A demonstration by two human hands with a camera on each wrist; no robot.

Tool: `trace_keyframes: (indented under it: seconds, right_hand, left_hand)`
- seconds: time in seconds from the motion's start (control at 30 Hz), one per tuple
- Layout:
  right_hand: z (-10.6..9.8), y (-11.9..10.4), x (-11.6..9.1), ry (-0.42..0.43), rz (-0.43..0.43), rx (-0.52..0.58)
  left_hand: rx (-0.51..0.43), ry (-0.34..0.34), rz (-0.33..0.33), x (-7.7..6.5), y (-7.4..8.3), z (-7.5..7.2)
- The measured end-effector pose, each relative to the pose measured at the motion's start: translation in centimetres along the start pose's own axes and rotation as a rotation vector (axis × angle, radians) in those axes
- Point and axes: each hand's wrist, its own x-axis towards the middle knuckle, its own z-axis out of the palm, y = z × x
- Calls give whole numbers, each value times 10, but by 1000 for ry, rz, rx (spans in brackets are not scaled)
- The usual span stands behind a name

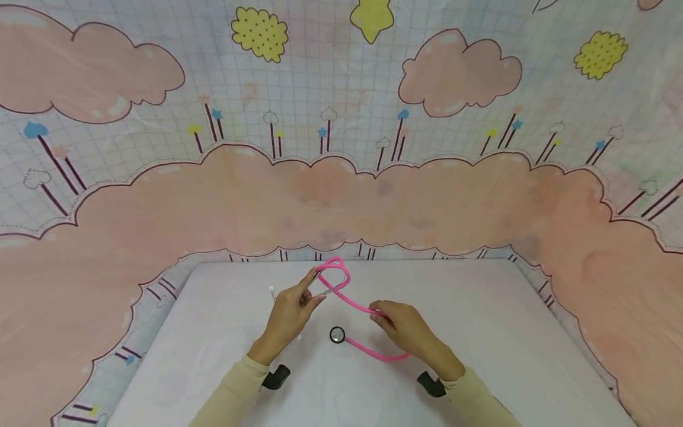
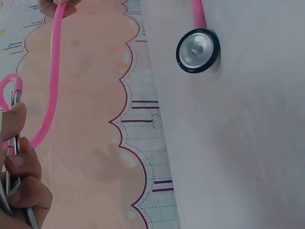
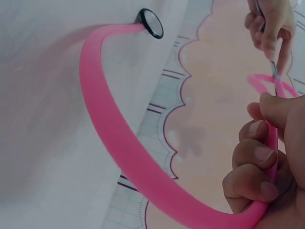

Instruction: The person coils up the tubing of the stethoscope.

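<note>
White tabletop [image 1: 213,320], pink stethoscope [image 3: 123,148] part-hidden by right grip [image 1: 408,329].

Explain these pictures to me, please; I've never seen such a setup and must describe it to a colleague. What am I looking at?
There is no machine here, just a person's left hand and right hand, both bare. The wide picture is taken from the person's head, looking forward and down. The two closer ones are taken from the left and right wrists.

The hands hold a stethoscope over a white table. The left hand grips its metal ear tubes; the right hand's fingers curl round the pink tubing. The round chest piece hangs over or rests on the table; I can't tell which. Behind is a patterned backdrop.
</note>
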Motion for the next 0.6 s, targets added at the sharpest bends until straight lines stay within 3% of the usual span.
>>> trace_keyframes:
  seconds: [0.3,0.6]
  right_hand:
    - [-8,-5,-3,-5,-80,28]
    - [-21,-14,0,65,-259,-37]
  left_hand:
    - [36,-15,-20,-2,-3,0]
    - [75,-57,-38,-3,-1,1]
